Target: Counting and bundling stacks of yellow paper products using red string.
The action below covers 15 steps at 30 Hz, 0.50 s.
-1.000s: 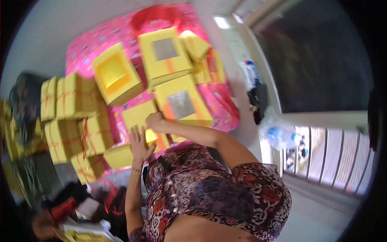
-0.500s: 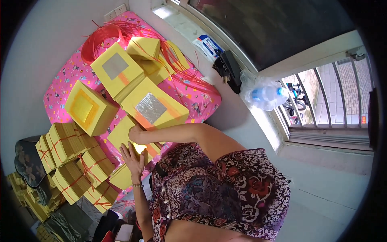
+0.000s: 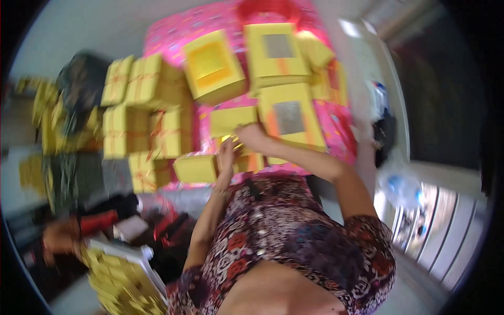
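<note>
Blocks of yellow joss paper cover the pink patterned table in front of me. My right hand [image 3: 253,136] is curled closed at the near edge of a yellow paper stack [image 3: 232,121]; its fingertips are hidden. My left hand [image 3: 226,156] is just to its left and nearer me, beside a shiny golden patch, with its fingers blurred by motion. Right of my hands lies a stack with a silver foil square [image 3: 288,117] and an orange band. A small yellow block [image 3: 195,168] sits left of my left wrist.
Tied yellow bundles [image 3: 142,84] with red cord stand at the left. Further back are a stack with a gold square [image 3: 208,62], another silver-square stack [image 3: 277,46] and a red coil [image 3: 269,9]. Bagged bottles [image 3: 401,189] are by the barred window. A yellow pile [image 3: 118,281] lies lower left.
The whole view has turned, so the table now lies straight ahead. My left hand's fingers, spread flat before, are now drawn up near the right hand. The right hand stays curled at the paper.
</note>
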Tool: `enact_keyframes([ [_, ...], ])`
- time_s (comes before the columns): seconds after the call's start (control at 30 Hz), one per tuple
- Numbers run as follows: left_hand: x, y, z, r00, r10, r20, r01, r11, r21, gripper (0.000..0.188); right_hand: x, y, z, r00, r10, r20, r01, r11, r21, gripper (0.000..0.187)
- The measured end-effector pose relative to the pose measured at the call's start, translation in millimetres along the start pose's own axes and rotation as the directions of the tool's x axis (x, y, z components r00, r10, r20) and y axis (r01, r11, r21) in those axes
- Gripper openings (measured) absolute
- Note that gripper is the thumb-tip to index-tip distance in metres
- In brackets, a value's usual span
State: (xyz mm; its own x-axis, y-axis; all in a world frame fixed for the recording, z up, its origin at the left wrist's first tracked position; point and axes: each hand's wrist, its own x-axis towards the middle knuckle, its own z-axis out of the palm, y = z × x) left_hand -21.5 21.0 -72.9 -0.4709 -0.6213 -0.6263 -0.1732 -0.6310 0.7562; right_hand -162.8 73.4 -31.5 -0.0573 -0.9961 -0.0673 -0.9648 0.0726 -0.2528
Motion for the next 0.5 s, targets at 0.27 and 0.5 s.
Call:
enact_keyframes([
  [0.27,-9.6,19.5,0.8,0.978,0.143,-0.150,-0.169,0.969,-0.178,0.021,-1.3,-28.4,-32.8,1.000,-0.020,0.010,0.020,0.999,0.028,0.028],
  [0.5,-82.2,4.1,-80.2,0.947,0.229,-0.227,-0.263,0.956,-0.130,0.021,11.2,-50.0,-43.9,0.972,0.125,-0.199,-0.012,0.873,0.487,0.047],
])
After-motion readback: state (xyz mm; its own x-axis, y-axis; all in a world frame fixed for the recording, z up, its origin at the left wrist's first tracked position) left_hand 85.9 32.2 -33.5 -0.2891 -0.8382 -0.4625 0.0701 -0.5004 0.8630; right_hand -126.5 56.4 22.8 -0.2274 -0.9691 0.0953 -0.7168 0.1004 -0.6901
